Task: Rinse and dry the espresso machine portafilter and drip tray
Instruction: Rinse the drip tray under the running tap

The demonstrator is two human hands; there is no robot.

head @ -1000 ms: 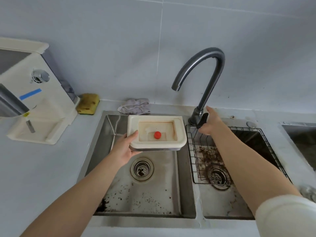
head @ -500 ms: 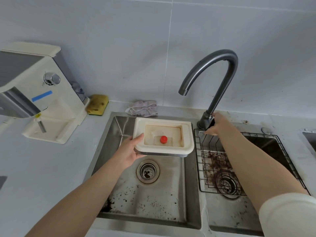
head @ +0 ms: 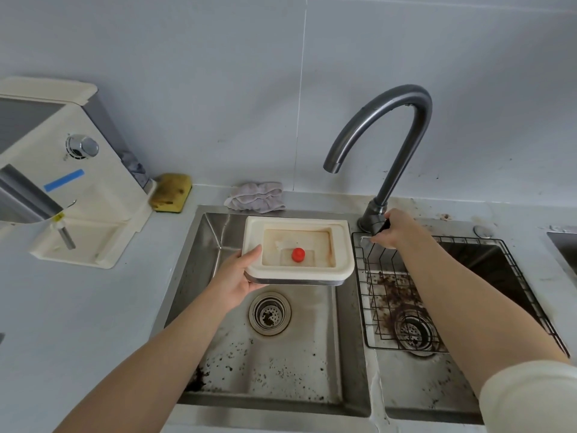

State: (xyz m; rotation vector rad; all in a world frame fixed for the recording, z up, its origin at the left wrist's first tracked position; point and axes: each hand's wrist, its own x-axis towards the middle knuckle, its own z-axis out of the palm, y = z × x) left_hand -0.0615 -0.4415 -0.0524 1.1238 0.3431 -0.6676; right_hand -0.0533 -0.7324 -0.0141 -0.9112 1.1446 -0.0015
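My left hand (head: pixel 238 278) grips the near left corner of the cream drip tray (head: pixel 342 248), holding it level over the left sink basin (head: pixel 274 364), just below the faucet spout (head: pixel 379 114). The tray's inside is stained brown, with a red float (head: pixel 298 255) standing in it. My right hand (head: pixel 395 231) is closed on the faucet handle at the faucet's base. No water runs from the spout. No portafilter is in view.
The cream espresso machine (head: pixel 75 189) stands on the counter at the left. A yellow sponge (head: pixel 171 192) and a grey cloth (head: pixel 257 196) lie behind the sink. A wire rack (head: pixel 437 295) with coffee grounds sits in the right basin. Grounds speckle the left basin.
The drip tray has stayed under the spout in my left hand. My right hand has settled lower on the faucet handle. The view has shifted slightly.
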